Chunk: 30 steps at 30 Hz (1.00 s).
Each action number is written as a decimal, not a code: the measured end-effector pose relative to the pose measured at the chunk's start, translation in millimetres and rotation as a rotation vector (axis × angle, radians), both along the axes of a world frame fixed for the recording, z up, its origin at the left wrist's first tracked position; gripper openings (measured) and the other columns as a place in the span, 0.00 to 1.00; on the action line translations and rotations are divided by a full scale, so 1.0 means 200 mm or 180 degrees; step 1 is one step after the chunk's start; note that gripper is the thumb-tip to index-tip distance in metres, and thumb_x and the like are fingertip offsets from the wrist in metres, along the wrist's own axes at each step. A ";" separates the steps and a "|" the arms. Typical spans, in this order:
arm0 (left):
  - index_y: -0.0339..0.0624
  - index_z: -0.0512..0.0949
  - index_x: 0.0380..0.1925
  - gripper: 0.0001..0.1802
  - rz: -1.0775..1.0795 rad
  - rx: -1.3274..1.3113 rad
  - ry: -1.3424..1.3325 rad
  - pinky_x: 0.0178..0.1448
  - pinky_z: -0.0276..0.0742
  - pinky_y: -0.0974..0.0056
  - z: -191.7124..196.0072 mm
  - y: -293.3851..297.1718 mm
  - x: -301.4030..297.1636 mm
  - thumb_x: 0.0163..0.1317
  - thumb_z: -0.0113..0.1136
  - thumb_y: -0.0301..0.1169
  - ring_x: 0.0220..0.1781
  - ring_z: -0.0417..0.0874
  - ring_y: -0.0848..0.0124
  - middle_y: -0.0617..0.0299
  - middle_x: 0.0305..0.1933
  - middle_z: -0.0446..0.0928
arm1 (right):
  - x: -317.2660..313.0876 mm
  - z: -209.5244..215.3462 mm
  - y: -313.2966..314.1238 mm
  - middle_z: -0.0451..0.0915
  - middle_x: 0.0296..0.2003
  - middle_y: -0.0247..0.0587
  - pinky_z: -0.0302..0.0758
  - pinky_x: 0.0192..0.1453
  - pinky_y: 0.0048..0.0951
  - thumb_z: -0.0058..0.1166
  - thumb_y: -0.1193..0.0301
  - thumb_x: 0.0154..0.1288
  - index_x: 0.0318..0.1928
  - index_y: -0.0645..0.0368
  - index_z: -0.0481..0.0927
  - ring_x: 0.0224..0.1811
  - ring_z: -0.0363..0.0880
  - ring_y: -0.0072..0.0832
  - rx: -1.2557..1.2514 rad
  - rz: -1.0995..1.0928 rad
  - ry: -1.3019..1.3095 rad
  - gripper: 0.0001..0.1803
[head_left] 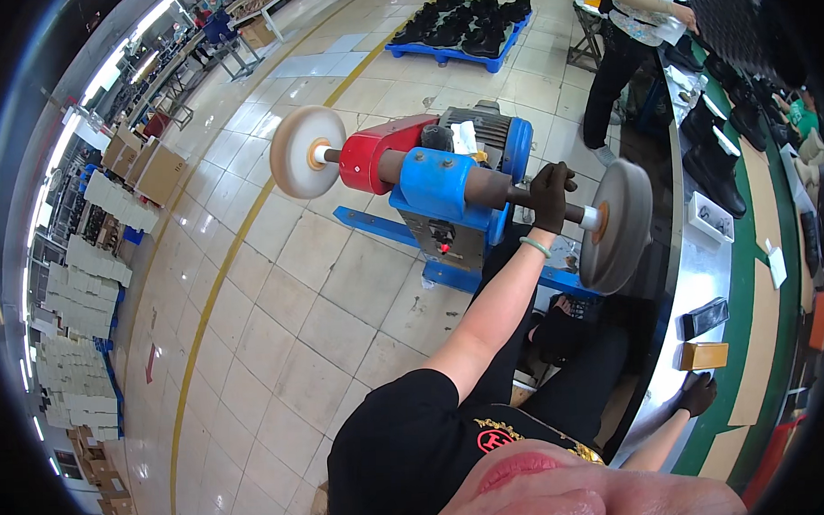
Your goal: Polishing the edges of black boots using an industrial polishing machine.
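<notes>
My left hand (550, 195), in a dark glove and with a pale green bangle at the wrist, is at the right shaft of a red and blue buffing machine (436, 179). Its fingers are curled; whether they grip anything is hidden. Just right of it is the right buffing wheel (618, 228), blurred at its rim. The left wheel (307, 152) sits at the shaft's other end. My right hand (698, 395), also dark-gloved, is over the right-hand workbench, beside a tan block (703, 355) and a black block (705, 317). Its finger shape is unclear.
Along the metal workbench (703, 275) stand black boots (713, 170) and a white tray (710, 218) of small parts. Beside it runs a green conveyor (748, 273). A blue pallet (459, 51) of black shoes lies far off. Another person (627, 50) stands beyond the machine.
</notes>
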<state>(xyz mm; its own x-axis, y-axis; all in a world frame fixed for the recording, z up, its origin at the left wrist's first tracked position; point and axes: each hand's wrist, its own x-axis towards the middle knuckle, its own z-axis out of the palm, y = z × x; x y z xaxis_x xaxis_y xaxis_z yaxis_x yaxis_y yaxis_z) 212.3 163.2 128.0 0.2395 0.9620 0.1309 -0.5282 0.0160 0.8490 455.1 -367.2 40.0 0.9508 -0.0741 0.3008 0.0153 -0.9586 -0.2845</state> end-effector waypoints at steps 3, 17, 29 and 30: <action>0.36 0.77 0.24 0.16 0.0015 -0.0004 0.0050 0.34 0.71 0.69 0.00 0.00 0.00 0.64 0.53 0.36 0.23 0.76 0.75 0.63 0.20 0.75 | 0.00 0.00 0.00 0.76 0.52 0.55 0.68 0.60 0.44 0.42 0.50 0.67 0.53 0.63 0.76 0.54 0.73 0.48 -0.0020 0.0044 -0.0018 0.29; 0.36 0.77 0.23 0.16 0.0037 -0.0017 0.0010 0.34 0.71 0.69 0.01 0.00 -0.01 0.64 0.53 0.36 0.24 0.77 0.75 0.62 0.20 0.76 | -0.01 0.01 0.01 0.76 0.51 0.56 0.69 0.59 0.45 0.43 0.51 0.67 0.53 0.65 0.76 0.53 0.74 0.50 -0.0018 0.0060 -0.0100 0.29; 0.37 0.77 0.25 0.15 -0.0068 0.0014 -0.0023 0.33 0.69 0.71 0.01 0.00 -0.01 0.65 0.53 0.37 0.23 0.75 0.78 0.65 0.22 0.76 | -0.01 0.01 0.01 0.76 0.52 0.56 0.68 0.60 0.44 0.42 0.51 0.66 0.54 0.64 0.76 0.54 0.74 0.49 0.0064 0.0019 0.0007 0.30; 0.37 0.77 0.25 0.15 -0.0071 0.0005 -0.0026 0.33 0.69 0.71 0.01 0.00 -0.02 0.65 0.53 0.37 0.23 0.75 0.78 0.65 0.22 0.76 | -0.01 0.01 0.01 0.75 0.52 0.56 0.68 0.60 0.44 0.42 0.50 0.66 0.54 0.64 0.76 0.54 0.73 0.49 0.0075 0.0005 0.0018 0.30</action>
<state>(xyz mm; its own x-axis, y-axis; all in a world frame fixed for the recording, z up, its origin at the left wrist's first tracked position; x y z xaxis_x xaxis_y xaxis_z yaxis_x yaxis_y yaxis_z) 209.2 162.5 129.7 0.2598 0.9562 0.1345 -0.5347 0.0265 0.8446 452.5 -364.6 42.4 0.9526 -0.0796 0.2938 0.0152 -0.9516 -0.3070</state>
